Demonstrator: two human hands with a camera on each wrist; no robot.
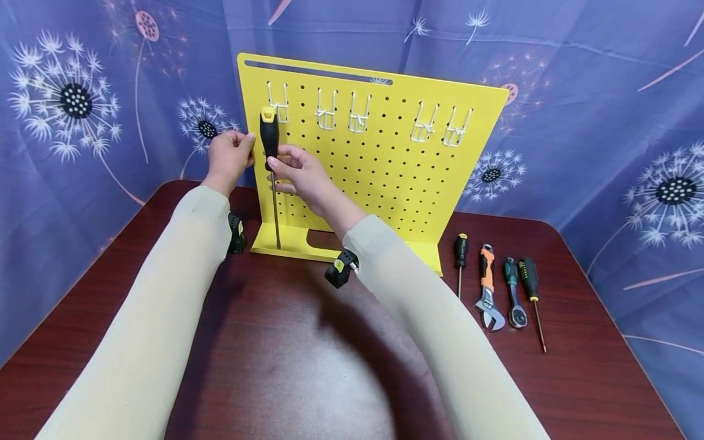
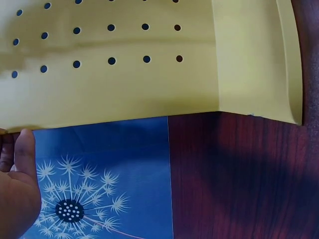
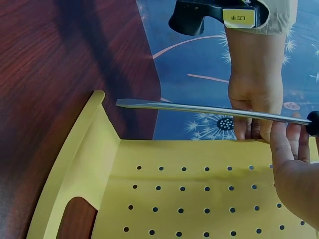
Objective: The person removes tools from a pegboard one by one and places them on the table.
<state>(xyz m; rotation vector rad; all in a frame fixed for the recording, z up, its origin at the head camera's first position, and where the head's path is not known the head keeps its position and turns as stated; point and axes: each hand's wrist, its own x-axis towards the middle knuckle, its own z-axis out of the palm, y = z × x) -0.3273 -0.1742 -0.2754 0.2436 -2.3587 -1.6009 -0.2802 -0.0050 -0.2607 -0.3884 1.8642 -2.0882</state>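
Observation:
My right hand (image 1: 302, 177) pinches a flathead screwdriver (image 1: 269, 137) by the lower end of its black and yellow handle. It hangs upright, blade down, in front of the left part of a yellow pegboard (image 1: 352, 183). In the right wrist view the flat blade (image 3: 209, 109) shows in full, while most of the handle is out of frame. My left hand (image 1: 228, 159) grips the pegboard's left edge between thumb and fingers, also seen on the board's edge in the left wrist view. Just behind the screwdriver's handle is a white wire hook (image 1: 284, 113).
More white hooks (image 1: 326, 119) run along the board's upper part. On the right of the dark red table (image 1: 308, 342) lie a screwdriver (image 1: 461, 250), an orange-handled adjustable wrench (image 1: 486, 269), a green-handled ratchet (image 1: 511, 275) and another screwdriver (image 1: 529, 281). A blue dandelion curtain (image 1: 550, 91) hangs behind.

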